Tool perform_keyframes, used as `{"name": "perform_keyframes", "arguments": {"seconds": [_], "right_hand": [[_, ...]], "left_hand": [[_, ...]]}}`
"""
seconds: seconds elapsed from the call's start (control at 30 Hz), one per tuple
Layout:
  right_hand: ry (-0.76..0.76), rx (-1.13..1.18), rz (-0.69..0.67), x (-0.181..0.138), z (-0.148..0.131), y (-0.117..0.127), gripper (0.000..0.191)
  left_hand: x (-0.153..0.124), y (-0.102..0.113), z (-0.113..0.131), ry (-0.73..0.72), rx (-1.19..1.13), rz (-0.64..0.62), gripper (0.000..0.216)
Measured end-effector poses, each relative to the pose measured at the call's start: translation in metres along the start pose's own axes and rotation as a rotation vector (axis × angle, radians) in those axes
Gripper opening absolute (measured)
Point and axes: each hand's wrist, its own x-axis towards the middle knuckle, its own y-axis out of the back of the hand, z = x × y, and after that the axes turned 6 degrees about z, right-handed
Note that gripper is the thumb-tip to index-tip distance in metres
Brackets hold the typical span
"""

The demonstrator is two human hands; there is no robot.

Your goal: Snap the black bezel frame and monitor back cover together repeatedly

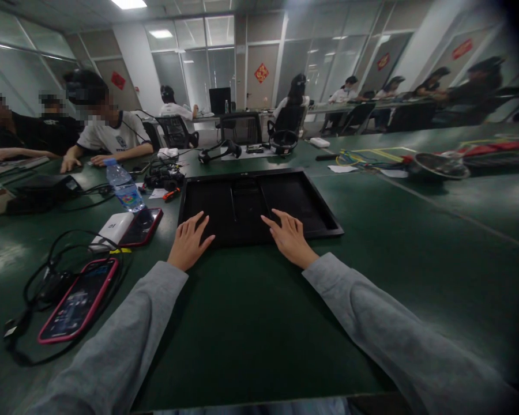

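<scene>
while the left hand (189, 243) and the right hand (292, 237) hang with fingers spread, pinching nothing, at its near edge, the black tray-like panel (251, 212) lies flat on the green table (242, 323), right of the water bottle (125, 187); whether they touch it, i cannot tell. a hard leftward shove could topple the bottle; an uneven lift might tip the panel. recessed face up, its long axis runs sideways, away from the bottle.
</scene>
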Motion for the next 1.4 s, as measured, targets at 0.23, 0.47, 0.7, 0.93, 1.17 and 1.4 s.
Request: {"name": "perform_keyframes", "arguments": {"seconds": [0.23,0.47,0.7,0.93,1.17,1.4], "right_hand": [[-0.013,0.023,-0.004,0.001,0.002,0.001,0.055],[-0.113,-0.055,0.103,0.006,0.025,0.011,0.056],[-0.441,-0.210,0.246,0.006,0.095,0.026,0.067],[-0.672,-0.091,-0.007,-0.002,0.138,0.013,0.080],[-0.674,-0.085,0.013,-0.001,0.134,0.016,0.081],[-0.691,-0.109,-0.059,0.002,0.129,0.021,0.076]], "left_hand": [[0.000,0.001,0.003,0.019,-0.016,-0.024,0.060],[0.003,0.016,-0.002,0.160,-0.023,0.264,0.051],[0.003,0.009,-0.019,0.359,-0.025,0.369,0.067],[0.001,-0.015,-0.041,0.398,-0.187,0.086,0.080],[0.001,-0.015,-0.044,0.450,-0.220,0.065,0.079],[0.001,-0.015,-0.043,0.440,-0.240,0.079,0.075]]}}
